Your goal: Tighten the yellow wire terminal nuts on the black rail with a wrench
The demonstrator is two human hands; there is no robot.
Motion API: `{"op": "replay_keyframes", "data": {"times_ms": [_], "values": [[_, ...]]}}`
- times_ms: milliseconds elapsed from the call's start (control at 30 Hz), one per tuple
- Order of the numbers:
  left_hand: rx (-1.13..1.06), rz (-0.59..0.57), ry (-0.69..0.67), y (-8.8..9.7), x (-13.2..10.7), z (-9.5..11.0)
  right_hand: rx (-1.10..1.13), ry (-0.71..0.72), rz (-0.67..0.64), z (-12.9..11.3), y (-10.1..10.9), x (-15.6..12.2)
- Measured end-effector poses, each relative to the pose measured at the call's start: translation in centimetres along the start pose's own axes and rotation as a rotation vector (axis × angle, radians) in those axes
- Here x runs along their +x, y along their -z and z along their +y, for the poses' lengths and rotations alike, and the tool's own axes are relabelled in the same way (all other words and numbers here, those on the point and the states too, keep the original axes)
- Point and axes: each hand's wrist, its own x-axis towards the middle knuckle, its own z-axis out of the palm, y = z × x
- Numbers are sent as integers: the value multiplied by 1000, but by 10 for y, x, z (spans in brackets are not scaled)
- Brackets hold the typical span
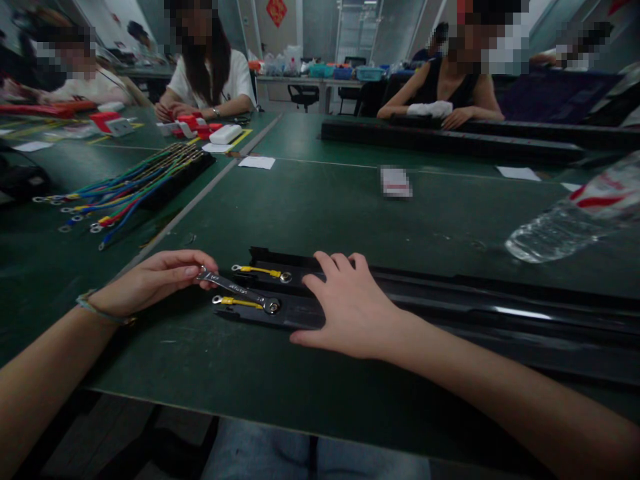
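My left hand pinches one end of a metal wrench. The wrench's ring end sits around a nut on the nearer long black rail. Spread across both rails, my right hand rests with its fingers apart, a short way right of the nut. A short yellow wire with a ring terminal runs from that nut past the rail's end. Another yellow wire lies on the farther black rail, fixed at a second nut.
Bundled coloured wires with ring terminals lie at the left. A plastic water bottle is at the right. More black rails lie across the green table, where several people sit. White paper pieces are scattered about.
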Motion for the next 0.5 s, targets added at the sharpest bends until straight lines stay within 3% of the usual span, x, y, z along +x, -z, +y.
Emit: {"op": "replay_keyframes", "data": {"times_ms": [233, 500], "values": [[2, -32, 7, 6, -1, -2, 15, 1, -4, 1, 0, 0], [-5, -252, -81, 5, -5, 2, 17, 1, 19, 1, -1, 0]]}}
